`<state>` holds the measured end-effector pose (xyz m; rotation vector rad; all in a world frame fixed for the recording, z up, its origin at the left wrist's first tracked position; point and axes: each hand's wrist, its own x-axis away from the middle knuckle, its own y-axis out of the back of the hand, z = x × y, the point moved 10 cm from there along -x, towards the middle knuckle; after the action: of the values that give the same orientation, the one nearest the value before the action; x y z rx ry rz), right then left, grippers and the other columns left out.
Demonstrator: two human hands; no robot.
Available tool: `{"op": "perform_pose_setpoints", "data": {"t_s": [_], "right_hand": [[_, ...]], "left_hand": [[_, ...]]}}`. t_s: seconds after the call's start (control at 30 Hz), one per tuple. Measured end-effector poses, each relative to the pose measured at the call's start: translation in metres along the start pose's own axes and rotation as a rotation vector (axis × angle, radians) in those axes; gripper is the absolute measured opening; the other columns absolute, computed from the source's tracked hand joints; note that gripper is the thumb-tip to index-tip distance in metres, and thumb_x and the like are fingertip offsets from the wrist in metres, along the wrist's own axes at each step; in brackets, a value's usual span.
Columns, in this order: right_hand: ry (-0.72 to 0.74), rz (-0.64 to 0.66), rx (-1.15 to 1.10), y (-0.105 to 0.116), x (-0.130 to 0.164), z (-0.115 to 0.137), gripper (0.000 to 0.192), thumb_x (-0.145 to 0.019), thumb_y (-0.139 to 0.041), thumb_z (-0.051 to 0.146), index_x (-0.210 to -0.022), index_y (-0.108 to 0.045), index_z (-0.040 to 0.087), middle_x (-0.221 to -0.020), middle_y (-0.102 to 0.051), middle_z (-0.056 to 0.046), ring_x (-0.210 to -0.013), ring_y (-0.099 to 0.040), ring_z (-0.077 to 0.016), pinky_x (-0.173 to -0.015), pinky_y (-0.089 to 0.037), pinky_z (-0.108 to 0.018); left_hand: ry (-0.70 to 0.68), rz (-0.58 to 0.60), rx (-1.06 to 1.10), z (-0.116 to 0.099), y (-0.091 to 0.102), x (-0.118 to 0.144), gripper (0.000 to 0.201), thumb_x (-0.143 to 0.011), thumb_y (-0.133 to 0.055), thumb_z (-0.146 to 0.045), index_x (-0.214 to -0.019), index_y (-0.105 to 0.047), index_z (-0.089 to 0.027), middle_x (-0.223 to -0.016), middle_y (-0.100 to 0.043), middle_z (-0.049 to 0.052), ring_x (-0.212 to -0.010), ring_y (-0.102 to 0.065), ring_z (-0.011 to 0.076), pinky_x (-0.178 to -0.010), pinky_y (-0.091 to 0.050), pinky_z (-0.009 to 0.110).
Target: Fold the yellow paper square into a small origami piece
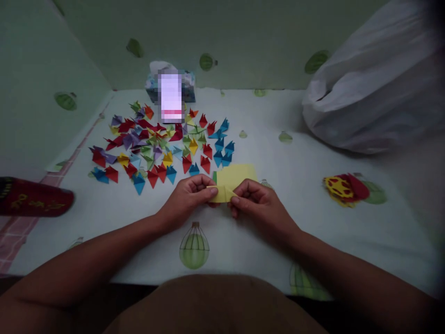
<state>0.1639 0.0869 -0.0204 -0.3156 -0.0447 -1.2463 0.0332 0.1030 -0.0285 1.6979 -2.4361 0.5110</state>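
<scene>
Between my two hands is a small folded piece of yellow paper (pixel 221 194), with a crease near its middle. My left hand (pixel 190 194) pinches its left end between thumb and fingers. At the right end, the thumb and fingertips of my right hand (pixel 254 198) close on a slanting corner. Just behind lies a stack of yellow paper sheets (pixel 238 173), with a green edge showing at its left; my fingers hide its front. Beyond my left hand spread many folded paper cranes (pixel 153 144) in red, blue, purple, green and yellow.
A phone (pixel 171 95), blurred out, leans on a tissue box (pixel 189 87) at the back. A dark red cylinder (pixel 38 197) lies at the left edge. Red and yellow cut-outs (pixel 344 188) lie to the right, below a big white plastic bag (pixel 375 88).
</scene>
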Motion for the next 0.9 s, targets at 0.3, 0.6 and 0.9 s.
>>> {"op": "perform_pose_setpoints", "data": {"t_s": [0.3, 0.6, 0.9], "right_hand": [[-0.071, 0.056, 0.076, -0.006, 0.001, -0.005, 0.02, -0.083, -0.068, 0.032, -0.077, -0.054, 0.018, -0.061, -0.057, 0.005, -0.053, -0.054, -0.0092, -0.054, -0.04, -0.023], [-0.096, 0.019, 0.051, -0.007, 0.002, -0.008, 0.022, -0.079, -0.07, 0.031, -0.075, -0.052, 0.019, -0.06, -0.057, 0.007, -0.044, -0.054, -0.0074, -0.045, -0.039, -0.021], [-0.149, 0.018, -0.077, -0.012, 0.008, -0.016, 0.022, -0.084, -0.068, 0.034, -0.08, -0.051, 0.02, -0.056, -0.065, 0.005, -0.038, -0.055, -0.008, -0.042, -0.044, -0.02]], "left_hand": [[-0.016, 0.072, -0.09, -0.004, -0.008, 0.002, 0.017, -0.08, -0.072, -0.028, -0.084, -0.062, -0.015, -0.068, -0.064, -0.002, -0.061, -0.06, 0.0081, -0.059, -0.045, 0.019], [-0.203, 0.004, -0.354, -0.018, -0.008, 0.006, 0.018, -0.079, -0.071, -0.026, -0.086, -0.058, -0.016, -0.069, -0.053, -0.004, -0.06, -0.048, 0.0087, -0.054, -0.038, 0.021], [-0.625, -0.069, -0.672, -0.045, -0.023, 0.028, 0.007, -0.087, -0.061, -0.012, -0.085, -0.058, -0.017, -0.077, -0.057, -0.001, -0.068, -0.053, 0.0097, -0.064, -0.045, 0.023]]}}
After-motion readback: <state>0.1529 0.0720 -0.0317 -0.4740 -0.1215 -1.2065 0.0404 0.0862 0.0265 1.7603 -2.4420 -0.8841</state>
